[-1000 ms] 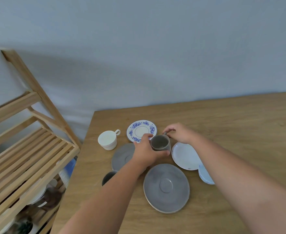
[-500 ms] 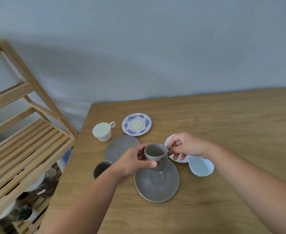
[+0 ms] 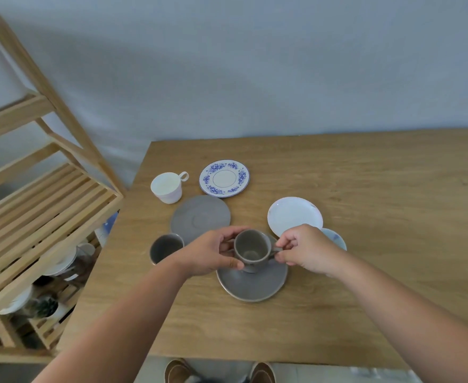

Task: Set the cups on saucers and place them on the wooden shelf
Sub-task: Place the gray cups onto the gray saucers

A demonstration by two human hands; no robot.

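A grey cup [image 3: 251,250] stands over the middle of a grey saucer [image 3: 252,284] near the table's front. My left hand [image 3: 209,254] wraps its left side, and my right hand [image 3: 307,248] pinches its handle on the right. A second grey cup [image 3: 164,247] stands to the left, beside another grey saucer [image 3: 199,218]. Farther back are a white cup [image 3: 167,187] and a blue-flowered saucer [image 3: 224,178]. A white saucer [image 3: 295,215] lies at the right, with a pale blue cup [image 3: 335,238] partly hidden behind my right hand. The wooden shelf [image 3: 42,217] stands left of the table.
The wooden table [image 3: 379,194] reaches to the right and back to a grey wall. The shelf's lower levels hold plates and dishes [image 3: 58,261]. My shoes [image 3: 219,371] show below the table's front edge.
Both hands have brought the grey cup toward me and down over the grey saucer's centre. The view has tilted downward.
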